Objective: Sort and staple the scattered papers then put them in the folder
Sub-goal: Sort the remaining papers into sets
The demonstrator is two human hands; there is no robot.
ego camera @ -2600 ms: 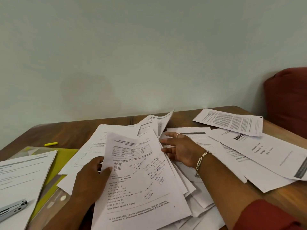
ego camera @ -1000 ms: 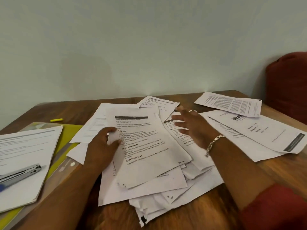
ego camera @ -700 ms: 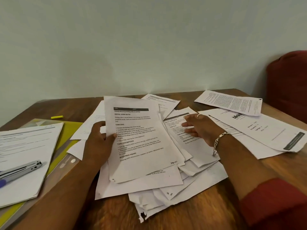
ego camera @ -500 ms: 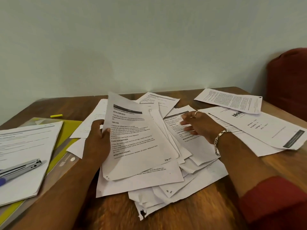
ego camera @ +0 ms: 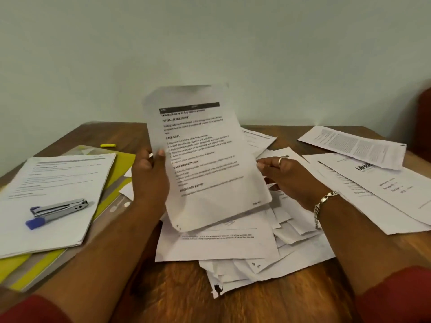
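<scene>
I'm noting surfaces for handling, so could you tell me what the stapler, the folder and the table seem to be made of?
Stapler: apparently shiny metal with a bright glint, plus blue, probably plastic, ends.
Folder: looks like thin yellow plastic with a clear, glossy cover sheet; card cannot be ruled out.
Table: brown wood or wood veneer, with visible grain and a soft sheen.

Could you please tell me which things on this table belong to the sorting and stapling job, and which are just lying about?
Belong to the job:
lifted sheet, held by left hand and right hand
scattered papers
sorted stack
stapler
yellow folder

Just lying about:
yellow highlighter
red cushion
</scene>
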